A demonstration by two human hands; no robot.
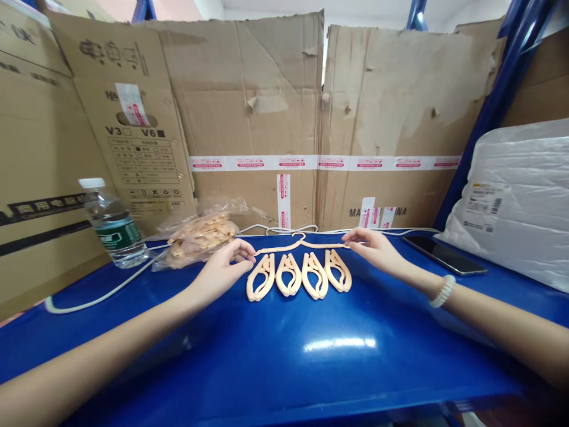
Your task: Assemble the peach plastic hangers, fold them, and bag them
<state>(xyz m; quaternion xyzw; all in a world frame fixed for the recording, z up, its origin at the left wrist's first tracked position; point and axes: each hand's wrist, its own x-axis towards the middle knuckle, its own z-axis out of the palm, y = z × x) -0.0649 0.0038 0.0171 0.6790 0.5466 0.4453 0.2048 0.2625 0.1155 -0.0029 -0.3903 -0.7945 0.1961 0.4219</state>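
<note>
An unfolded peach-coloured clothes hanger (283, 247) lies across the back of the blue tabletop, its hook pointing away from me. The fingers of my left hand (227, 261) are curled at the left tip of its bar. At the opposite tip, my right hand (374, 247) pinches the end between thumb and fingers. Just in front of the hanger is a row of several folded hangers (315, 287) of the same colour, each collapsed into a teardrop loop. Neither hand holds any of these.
Left of my left hand sits a clear plastic bag of folded hangers (202, 234), with a water bottle (116, 228) beside it. A white cable (102, 299) loops around there. Cardboard (249, 118) walls the back. At right lie a dark phone (444, 255) and a white wrapped package (515, 201).
</note>
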